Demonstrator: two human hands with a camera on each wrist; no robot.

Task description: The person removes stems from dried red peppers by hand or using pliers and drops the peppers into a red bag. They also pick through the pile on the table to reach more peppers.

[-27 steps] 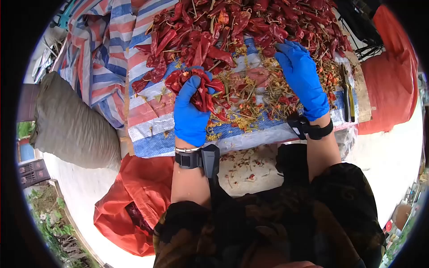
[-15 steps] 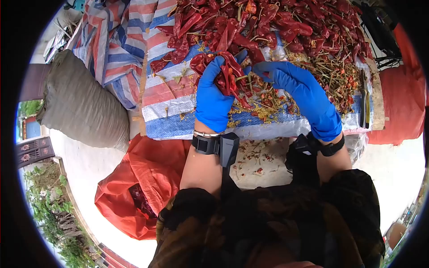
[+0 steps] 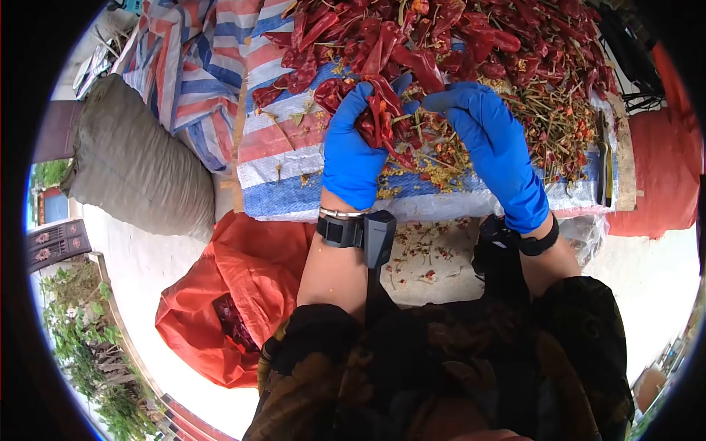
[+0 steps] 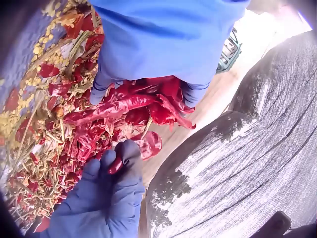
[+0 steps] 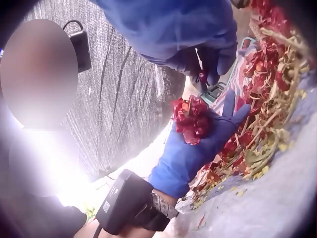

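Note:
My left hand (image 3: 353, 151), in a blue glove, holds a bunch of dried red chili peppers (image 3: 379, 121) above the sheet. In the left wrist view the bunch (image 4: 148, 104) sticks out below the gloved fingers. Just to its right in the head view is my gloved right hand (image 3: 485, 140), its fingers bent toward the bunch. Between its thumb and fingers, a small red chili piece (image 4: 116, 164) shows in the left wrist view. A thin pale stem and a red bit (image 5: 201, 74) appear at those fingers in the right wrist view.
A large heap of dried chilies (image 3: 471, 37) covers the far side of the striped sheet (image 3: 276, 195). Stems and seeds (image 3: 555, 121) lie nearer. A yellow-and-black tool (image 3: 604, 173) is at the right edge. Around stand a grey sack (image 3: 140, 158) and red bags (image 3: 235, 294).
My right hand has come left from over the pile to beside the left hand, its fingers now bent round a small chili piece. The left hand still holds its bunch. The head view has shifted.

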